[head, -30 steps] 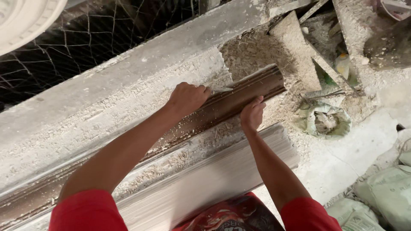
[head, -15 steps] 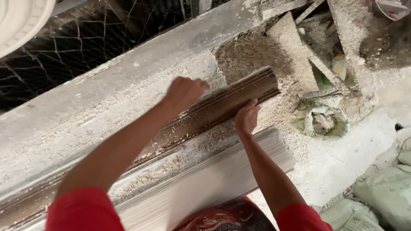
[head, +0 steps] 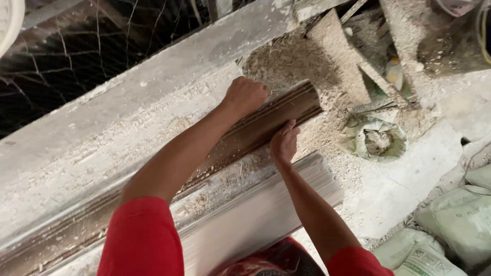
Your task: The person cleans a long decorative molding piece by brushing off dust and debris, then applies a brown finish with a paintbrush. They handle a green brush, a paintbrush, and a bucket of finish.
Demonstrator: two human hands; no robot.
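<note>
A long brown moulded wooden strip (head: 266, 122) lies slanted on a dusty, sawdust-covered bench (head: 102, 153). My left hand (head: 245, 94) is a closed fist pressed on top of the strip, a little short of its right end; whatever is inside the fist is hidden. My right hand (head: 284, 143) rests with its fingers straight against the strip's near edge, just below the left hand. Both arms wear red sleeves.
A pale grooved panel (head: 266, 214) lies alongside the strip, nearer me. Wire mesh (head: 76, 61) fills the upper left. An open bag of debris (head: 378, 140) sits on the dusty floor to the right, and pale sacks (head: 450, 225) lie at the lower right.
My left fist has slid along the strip toward its right end. A thin pale tip that stuck out of it earlier no longer shows. My right hand has stayed at the near edge.
</note>
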